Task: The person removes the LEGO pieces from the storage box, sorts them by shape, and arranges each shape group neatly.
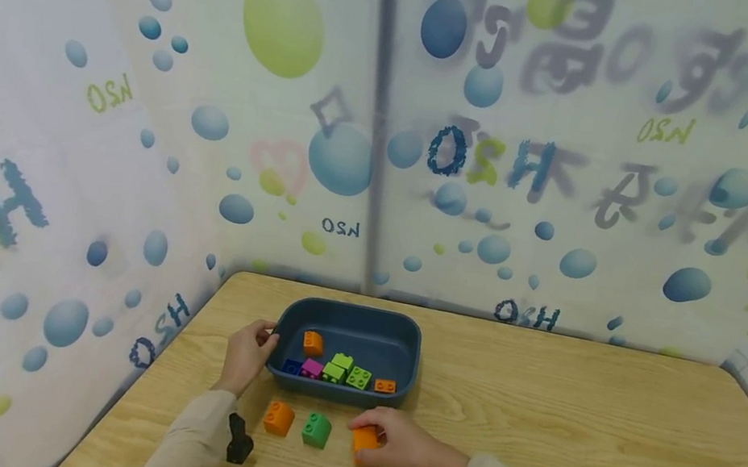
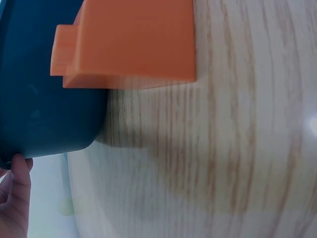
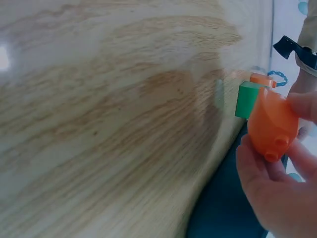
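Observation:
On the table stands a dark blue rectangular bin (image 1: 334,392); my left hand (image 1: 242,355) grips its left rim between thumb and fingers. In front of the bin, my right hand (image 1: 407,444) holds an orange toy building block (image 3: 271,124) between thumb and fingers, low over the table; contact with the tabletop cannot be told. Left of it, a green block (image 1: 316,430) and another orange block (image 1: 278,418) sit in a row. Up close in the left wrist view, an orange block (image 2: 133,39) covers part of the bin.
Inside the bin lie several blocks: orange (image 1: 312,343), lime green (image 1: 358,378), magenta (image 1: 312,369) and dark blue (image 1: 291,367). The wooden table (image 1: 573,412) reaches to a patterned curtain (image 1: 492,228) at the back and left.

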A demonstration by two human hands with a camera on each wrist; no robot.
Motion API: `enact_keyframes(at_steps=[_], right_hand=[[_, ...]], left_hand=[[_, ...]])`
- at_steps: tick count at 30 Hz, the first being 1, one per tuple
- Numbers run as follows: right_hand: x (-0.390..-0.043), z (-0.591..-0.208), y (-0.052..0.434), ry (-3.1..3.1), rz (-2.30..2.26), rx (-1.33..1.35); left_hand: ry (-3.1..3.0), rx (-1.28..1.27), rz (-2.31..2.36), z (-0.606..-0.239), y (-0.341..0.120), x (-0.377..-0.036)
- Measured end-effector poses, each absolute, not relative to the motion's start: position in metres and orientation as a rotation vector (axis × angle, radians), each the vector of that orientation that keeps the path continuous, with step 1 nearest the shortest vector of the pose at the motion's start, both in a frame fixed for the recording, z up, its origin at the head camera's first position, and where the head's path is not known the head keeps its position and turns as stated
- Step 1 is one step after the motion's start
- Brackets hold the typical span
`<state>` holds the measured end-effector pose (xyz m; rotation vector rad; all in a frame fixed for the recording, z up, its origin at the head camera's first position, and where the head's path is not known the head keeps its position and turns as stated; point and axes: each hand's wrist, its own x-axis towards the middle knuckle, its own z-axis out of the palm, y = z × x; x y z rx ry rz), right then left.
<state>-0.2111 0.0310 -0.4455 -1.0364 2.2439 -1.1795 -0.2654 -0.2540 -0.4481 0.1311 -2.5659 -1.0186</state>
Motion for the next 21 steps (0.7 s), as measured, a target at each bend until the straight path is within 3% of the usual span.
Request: enact_keyframes(at_steps=[21], right_hand=[[-0.212, -0.458, 0.021, 2.420, -1.088, -0.985]], left_hand=[[-2.558, 0.112, -1.023, -0.448, -0.254, -0.264]])
